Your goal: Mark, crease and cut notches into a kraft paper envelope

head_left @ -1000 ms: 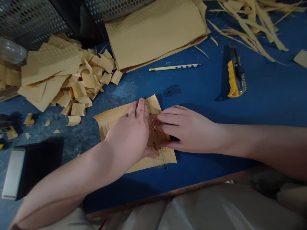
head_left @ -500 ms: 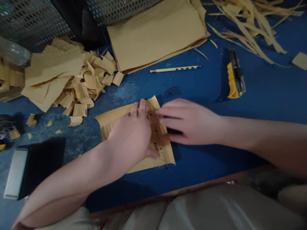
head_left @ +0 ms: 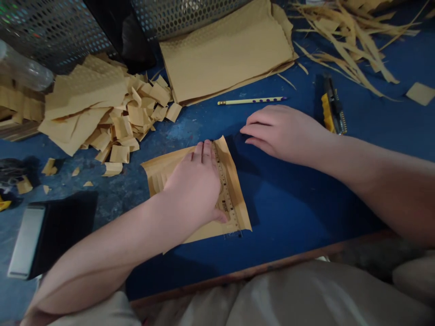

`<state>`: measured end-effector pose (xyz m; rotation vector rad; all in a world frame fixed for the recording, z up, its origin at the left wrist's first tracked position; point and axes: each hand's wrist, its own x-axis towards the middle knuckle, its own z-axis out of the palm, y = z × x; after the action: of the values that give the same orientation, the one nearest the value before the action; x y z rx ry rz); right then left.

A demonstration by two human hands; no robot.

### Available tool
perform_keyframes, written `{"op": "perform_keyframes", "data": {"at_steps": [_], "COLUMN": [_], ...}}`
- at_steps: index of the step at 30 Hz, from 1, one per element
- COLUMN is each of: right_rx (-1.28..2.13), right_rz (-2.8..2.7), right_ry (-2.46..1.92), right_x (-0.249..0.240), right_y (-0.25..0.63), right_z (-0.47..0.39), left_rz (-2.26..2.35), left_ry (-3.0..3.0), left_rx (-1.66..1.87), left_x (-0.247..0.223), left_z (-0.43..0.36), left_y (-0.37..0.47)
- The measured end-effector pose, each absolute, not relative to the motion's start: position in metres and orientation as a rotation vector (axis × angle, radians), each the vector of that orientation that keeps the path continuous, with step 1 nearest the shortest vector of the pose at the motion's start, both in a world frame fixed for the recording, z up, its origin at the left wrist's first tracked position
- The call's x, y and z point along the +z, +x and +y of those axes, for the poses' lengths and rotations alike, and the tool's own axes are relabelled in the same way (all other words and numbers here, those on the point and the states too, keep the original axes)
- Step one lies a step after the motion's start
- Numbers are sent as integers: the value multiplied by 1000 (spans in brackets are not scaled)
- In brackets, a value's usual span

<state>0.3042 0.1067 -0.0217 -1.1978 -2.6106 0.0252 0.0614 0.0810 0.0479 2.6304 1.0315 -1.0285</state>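
My left hand [head_left: 197,185] lies flat, fingers stretched out, pressing a clear ruler [head_left: 229,203] onto a sheet of brown paper [head_left: 193,234]. The ruler runs along the sheet's right side, its left part under my palm. Beyond the sheet's upper right corner hovers my right hand [head_left: 278,133], its fingers slightly bent and apart, with nothing visible between them. The yellow pencil [head_left: 251,101] with purple spots lies just above that hand. A yellow and black utility knife [head_left: 331,108] lies behind the right wrist, its lower end partly covered.
A stack of brown sheets [head_left: 227,54] lies at the back, against a perforated metal panel [head_left: 190,18]. Cut paper pieces [head_left: 132,113] are heaped at the left, thin paper strips [head_left: 353,40] at the upper right. A black and silver object [head_left: 27,240] stands at the lower left.
My right hand has left the ruler and paper and moved up and right toward the pencil. The small clear protractor seen before is now hidden. My left hand keeps its place on the ruler.
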Motion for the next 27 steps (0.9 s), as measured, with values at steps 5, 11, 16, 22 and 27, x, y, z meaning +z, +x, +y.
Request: {"op": "perform_keyframes", "data": {"at_steps": [5, 11, 16, 22, 27], "right_rx": [-175, -13, 95, 353, 682], "right_rz": [-2722, -2512, -2362, -2270, -2097], "right_ry": [-1183, -1203, -1120, -1204, -1273], "right_x": [-18, -16, -14, -17, -17], "right_y": [303, 300, 295, 287, 282], "right_z": [106, 102, 99, 98, 96], "left_rz": [1007, 1029, 1033, 1030, 1030], "left_ry": [2652, 2666, 2612, 2642, 2671], "left_rx": [-1101, -1052, -1054, -1045, -966], "left_x": [51, 49, 53, 53, 49], "left_z": [81, 80, 80, 80, 80], "left_y": [63, 61, 63, 63, 62]}}
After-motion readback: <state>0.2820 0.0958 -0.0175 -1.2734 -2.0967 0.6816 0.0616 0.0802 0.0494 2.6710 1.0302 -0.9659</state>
